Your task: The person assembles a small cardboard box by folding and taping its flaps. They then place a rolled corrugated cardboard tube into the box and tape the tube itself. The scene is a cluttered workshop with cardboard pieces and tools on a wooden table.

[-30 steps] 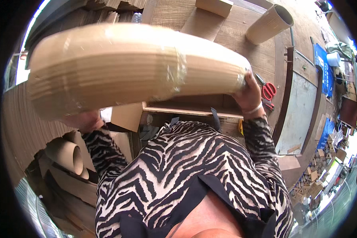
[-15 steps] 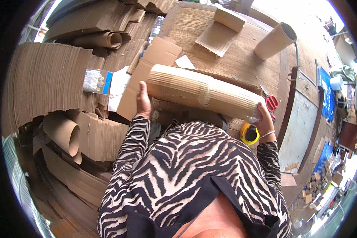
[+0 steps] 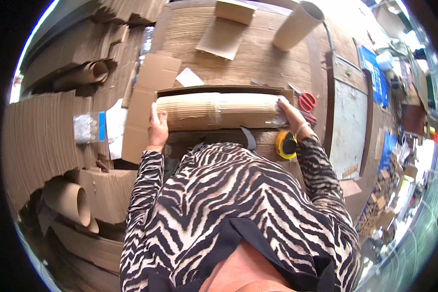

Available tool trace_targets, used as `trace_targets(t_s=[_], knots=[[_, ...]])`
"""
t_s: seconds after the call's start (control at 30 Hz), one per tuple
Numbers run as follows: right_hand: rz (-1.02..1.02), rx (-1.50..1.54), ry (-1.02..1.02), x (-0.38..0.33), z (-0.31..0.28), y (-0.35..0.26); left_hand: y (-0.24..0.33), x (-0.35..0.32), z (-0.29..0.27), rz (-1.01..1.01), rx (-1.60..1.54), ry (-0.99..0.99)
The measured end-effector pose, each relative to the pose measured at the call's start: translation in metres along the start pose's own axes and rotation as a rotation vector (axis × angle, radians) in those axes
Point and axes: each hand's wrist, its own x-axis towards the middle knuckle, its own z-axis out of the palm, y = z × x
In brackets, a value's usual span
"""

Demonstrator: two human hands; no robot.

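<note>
In the head view, the left hand (image 3: 157, 128) and right hand (image 3: 291, 116) grip both ends of the ribbed cardboard roll (image 3: 194, 111) at twelve o'clock. It has tipped level, so now it lines up with the long box (image 3: 258, 89).

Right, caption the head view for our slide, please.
Left hand and right hand hold a taped cardboard bundle at its ends, red-handled scissors lying nearby.

Looks like a workshop here, judging by cardboard stacks (image 3: 46, 146) left of the wooden table (image 3: 260, 56) and scissors (image 3: 301, 96) near its right edge.
</note>
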Motion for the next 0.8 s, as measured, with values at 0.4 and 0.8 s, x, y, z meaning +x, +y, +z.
trace_targets(t_s=[0.4, 0.8], knots=[[0.364, 0.032, -0.040, 0.034, 0.010, -0.033, 0.023, 0.029, 0.005, -0.003, 0.443, -0.225], [-0.071, -0.755, 0.195, 0.083, -0.005, 0.036, 0.050, 0.035, -0.003, -0.072, 0.498, -0.440]])
